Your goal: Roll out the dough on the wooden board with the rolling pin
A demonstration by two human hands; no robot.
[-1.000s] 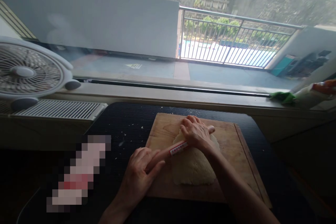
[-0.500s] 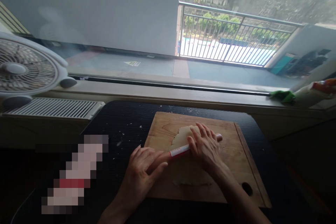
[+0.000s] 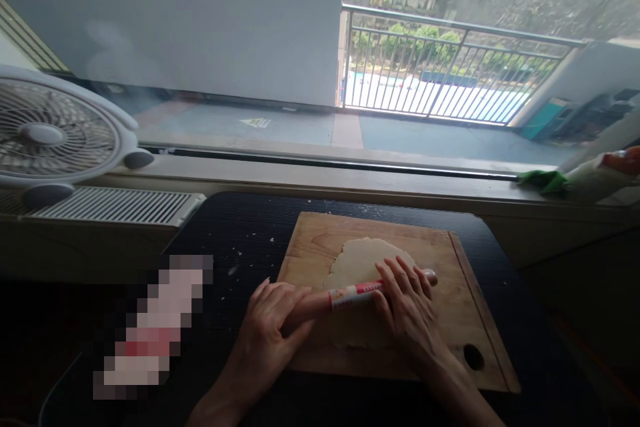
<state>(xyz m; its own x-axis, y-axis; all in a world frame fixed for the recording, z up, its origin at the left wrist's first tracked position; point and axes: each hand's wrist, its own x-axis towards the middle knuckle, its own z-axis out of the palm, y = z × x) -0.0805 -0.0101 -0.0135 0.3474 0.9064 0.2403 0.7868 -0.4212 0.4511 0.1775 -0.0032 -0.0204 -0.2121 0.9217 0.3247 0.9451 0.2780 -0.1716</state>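
A wooden rolling pin [image 3: 310, 305] with a red-and-white printed wrapper lies slantwise across a thin, flattened sheet of dough [image 3: 367, 257]. My left hand [image 3: 273, 317] is closed round its left end, thumb on the near side. Over the right part of the pin rests my right hand [image 3: 407, 300], fingers bent across it and the pin's tip showing beyond them. The dough has a ragged edge and reaches both beyond and in front of the pin. Under it is a wooden cutting board [image 3: 313, 233] with a hole near its front right corner.
The board lies on a black table [image 3: 215, 240] dotted with white crumbs. A blurred-out patch [image 3: 155, 327] covers something at the left. Beyond stand a white fan [image 3: 43, 133] and a window sill [image 3: 300, 177], with a green cloth [image 3: 543, 180] at the right.
The rolling pin has turned, showing more of its red print, and its right end has come nearer to me. My right hand has moved back with it, uncovering more dough.
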